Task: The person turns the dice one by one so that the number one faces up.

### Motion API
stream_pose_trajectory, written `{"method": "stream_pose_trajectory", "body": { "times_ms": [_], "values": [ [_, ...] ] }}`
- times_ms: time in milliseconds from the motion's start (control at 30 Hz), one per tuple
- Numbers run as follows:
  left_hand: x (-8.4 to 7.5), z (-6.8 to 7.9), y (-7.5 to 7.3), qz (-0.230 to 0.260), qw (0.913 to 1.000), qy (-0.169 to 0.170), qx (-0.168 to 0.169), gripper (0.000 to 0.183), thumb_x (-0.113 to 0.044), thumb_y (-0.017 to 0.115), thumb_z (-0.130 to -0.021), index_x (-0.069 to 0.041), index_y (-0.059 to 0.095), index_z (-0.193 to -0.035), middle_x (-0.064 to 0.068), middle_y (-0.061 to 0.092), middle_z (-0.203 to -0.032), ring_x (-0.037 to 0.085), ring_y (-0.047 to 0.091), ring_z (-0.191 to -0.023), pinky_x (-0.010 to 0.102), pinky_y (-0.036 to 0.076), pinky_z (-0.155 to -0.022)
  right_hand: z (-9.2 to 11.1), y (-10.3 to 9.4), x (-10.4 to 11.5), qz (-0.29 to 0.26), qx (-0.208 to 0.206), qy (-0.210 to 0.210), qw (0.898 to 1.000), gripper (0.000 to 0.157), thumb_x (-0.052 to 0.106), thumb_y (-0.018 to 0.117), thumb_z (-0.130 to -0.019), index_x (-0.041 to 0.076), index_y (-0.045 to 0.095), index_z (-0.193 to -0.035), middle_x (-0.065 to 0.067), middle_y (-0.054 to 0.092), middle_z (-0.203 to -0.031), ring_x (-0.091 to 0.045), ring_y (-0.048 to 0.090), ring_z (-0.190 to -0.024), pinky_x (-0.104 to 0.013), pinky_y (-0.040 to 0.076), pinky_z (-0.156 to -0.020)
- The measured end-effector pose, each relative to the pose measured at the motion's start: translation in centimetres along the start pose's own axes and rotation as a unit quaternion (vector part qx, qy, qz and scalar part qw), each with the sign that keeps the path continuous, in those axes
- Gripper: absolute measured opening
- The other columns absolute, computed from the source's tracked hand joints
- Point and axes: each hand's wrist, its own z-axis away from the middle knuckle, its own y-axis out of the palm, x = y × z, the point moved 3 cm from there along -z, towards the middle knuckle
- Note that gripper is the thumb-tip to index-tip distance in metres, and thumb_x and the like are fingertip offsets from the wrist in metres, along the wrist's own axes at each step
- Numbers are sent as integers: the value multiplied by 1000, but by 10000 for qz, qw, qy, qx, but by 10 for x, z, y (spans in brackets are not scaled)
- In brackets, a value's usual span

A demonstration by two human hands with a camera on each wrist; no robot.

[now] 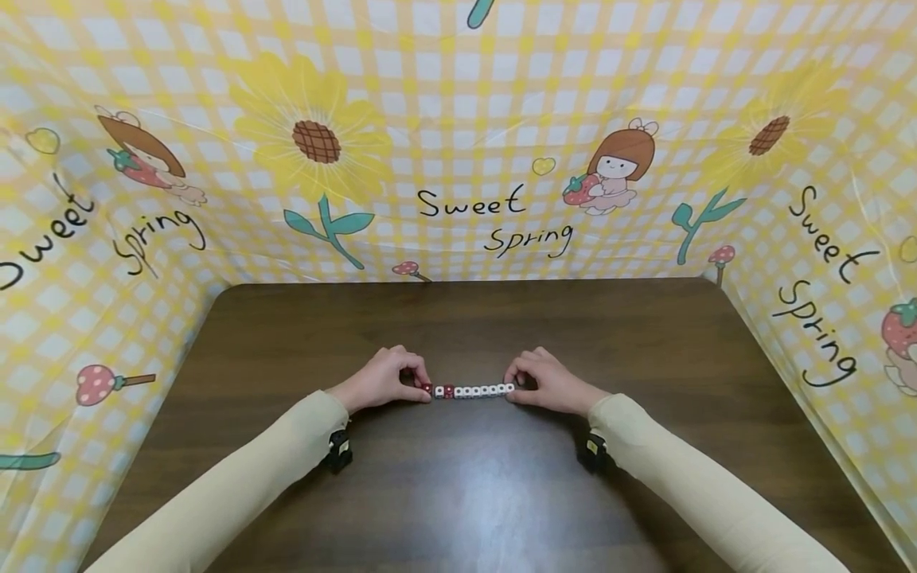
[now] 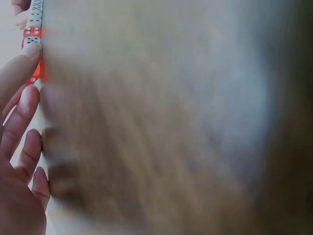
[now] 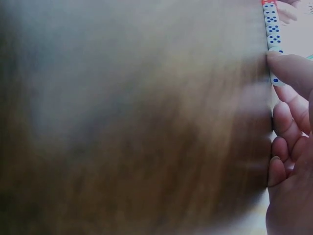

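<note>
A straight row of small dice lies across the table, mostly white dice [image 1: 476, 391] with two red ones. My left hand [image 1: 383, 380] pinches the red die [image 1: 427, 388] at the row's left end between thumb and fingers. Beside it come a white die [image 1: 439, 391] and another red die [image 1: 448, 391]. At the opposite end, the thumb and index finger of my right hand [image 1: 550, 383] grip the last white die [image 1: 509, 388]. The right wrist view shows blue pips on the white dice [image 3: 273, 29], with my thumb partly covering those at the end.
The dark brown wooden table [image 1: 458, 326] has rounded far corners. A yellow checked cloth [image 1: 458, 103] printed with flowers and "Sweet Spring" encloses it at the back and both sides. Each wrist carries a small black camera [image 1: 340, 451].
</note>
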Motion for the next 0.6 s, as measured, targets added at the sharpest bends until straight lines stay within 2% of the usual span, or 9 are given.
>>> {"method": "stream_pose_trajectory", "body": {
  "times_ms": [267,433,600],
  "values": [
    [-7,6,3,-234,9994,-103,-222,18,-36,89,-83,-31,73,-84,-19,63,-79,12,47,-83,36,34,-78,-4,1,2,-39,27,-3,10000,16,27,81,-91,23,67,-97,10,51,-87,-14,40,-91,-32,34,-82],
    [-12,7,5,-484,9984,-185,-233,20,-35,88,-84,-29,69,-86,-18,61,-80,11,47,-83,38,32,-84,-4,1,2,-47,33,-42,10000,16,26,82,-91,23,67,-97,10,51,-87,-14,39,-90,-33,33,-82],
    [-16,10,4,-646,9975,-121,-241,20,-34,86,-86,-26,68,-89,-15,59,-82,12,46,-83,40,32,-85,-4,1,2,-62,7,-42,10000,16,26,82,-91,23,67,-96,10,51,-86,-14,40,-90,-33,33,-81]
  ]
}}
